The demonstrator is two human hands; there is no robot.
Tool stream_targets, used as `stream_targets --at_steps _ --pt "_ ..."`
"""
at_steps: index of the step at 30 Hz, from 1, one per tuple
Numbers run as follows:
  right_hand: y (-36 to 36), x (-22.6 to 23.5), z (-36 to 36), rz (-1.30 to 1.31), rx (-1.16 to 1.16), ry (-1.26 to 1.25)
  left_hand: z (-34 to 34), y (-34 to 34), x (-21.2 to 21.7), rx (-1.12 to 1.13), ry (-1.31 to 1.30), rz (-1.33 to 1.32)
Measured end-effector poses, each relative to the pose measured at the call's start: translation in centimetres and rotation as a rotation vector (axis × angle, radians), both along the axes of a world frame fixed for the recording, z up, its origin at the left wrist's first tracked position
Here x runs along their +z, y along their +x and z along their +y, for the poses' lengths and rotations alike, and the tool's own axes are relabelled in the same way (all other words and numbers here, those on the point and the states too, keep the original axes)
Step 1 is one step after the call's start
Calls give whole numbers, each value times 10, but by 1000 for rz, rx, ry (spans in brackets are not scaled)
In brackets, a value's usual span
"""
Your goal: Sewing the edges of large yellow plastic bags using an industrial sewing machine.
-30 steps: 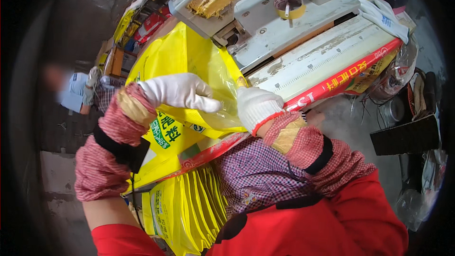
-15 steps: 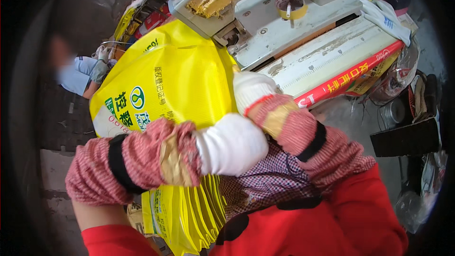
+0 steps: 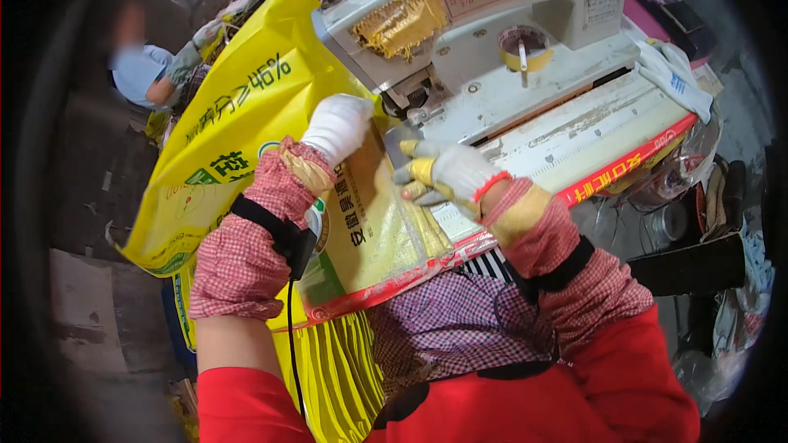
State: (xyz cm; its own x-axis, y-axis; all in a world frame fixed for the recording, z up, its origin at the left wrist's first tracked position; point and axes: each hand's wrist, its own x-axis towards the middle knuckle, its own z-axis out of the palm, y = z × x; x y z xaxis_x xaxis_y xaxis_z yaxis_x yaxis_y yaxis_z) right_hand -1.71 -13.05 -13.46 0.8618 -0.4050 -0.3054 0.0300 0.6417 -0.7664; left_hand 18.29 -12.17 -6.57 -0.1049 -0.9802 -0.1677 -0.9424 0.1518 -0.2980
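Nearest the body there's a stack of folded yellow bags (image 3: 336, 377) hanging below the lap, w/ a checkered apron (image 3: 460, 328) next to it. Above that, the yellow bag (image 3: 246, 123) being worked on lies across the edge of the tabletop (image 3: 574, 148), its mouth end up against the sewing machine (image 3: 492, 25).

Looks empty, so prob light and floppy: thin woven plastic, slick surface, creases easily, not fragile. Best held flat near the top edge w/ both hands, close to the machine head.

Left hand (image 3: 336, 127), white glove, presses down on the bag's upper edge; grip is flat, fingers together, not pinching afaict. Right hand (image 3: 447, 172), glove w/ yellow fingertips, has its fingers curled on the bag's corner by the needle area; can't tell if it's really clamped.

In the way: the machine head is very close to both hands. Tape roll (image 3: 521, 37) sits on the machine base, a white cloth (image 3: 677, 78) further right. Far left, another person (image 3: 144, 74) crouches by more bags.
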Motion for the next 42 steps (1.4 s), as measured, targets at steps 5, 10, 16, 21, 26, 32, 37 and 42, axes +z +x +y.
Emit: stream_targets --at_steps 5,10,16,21,26,32,37,42 --pt "-7 39 27 162 -73 -1032 56 -5 42 -8 176 -72" --pt "49 21 21 554 14 -2139 171 -47 137 -356 318 151" --pt "76 57 68 551 182 -2179 208 -53 212 -316 -551 -470" --pt "68 87 140 546 632 -1471 195 50 182 -333 -1015 -185" --pt "54 39 116 235 59 -1111 215 39 105 -93 -912 384" --pt "39 38 84 40 -342 -1067 320 5 15 269 -487 164" --pt "22 37 80 -51 -332 -1143 417 70 -62 556 -441 -24" --pt "12 1 128 -123 24 -1141 440 103 -45 1030 -502 314"
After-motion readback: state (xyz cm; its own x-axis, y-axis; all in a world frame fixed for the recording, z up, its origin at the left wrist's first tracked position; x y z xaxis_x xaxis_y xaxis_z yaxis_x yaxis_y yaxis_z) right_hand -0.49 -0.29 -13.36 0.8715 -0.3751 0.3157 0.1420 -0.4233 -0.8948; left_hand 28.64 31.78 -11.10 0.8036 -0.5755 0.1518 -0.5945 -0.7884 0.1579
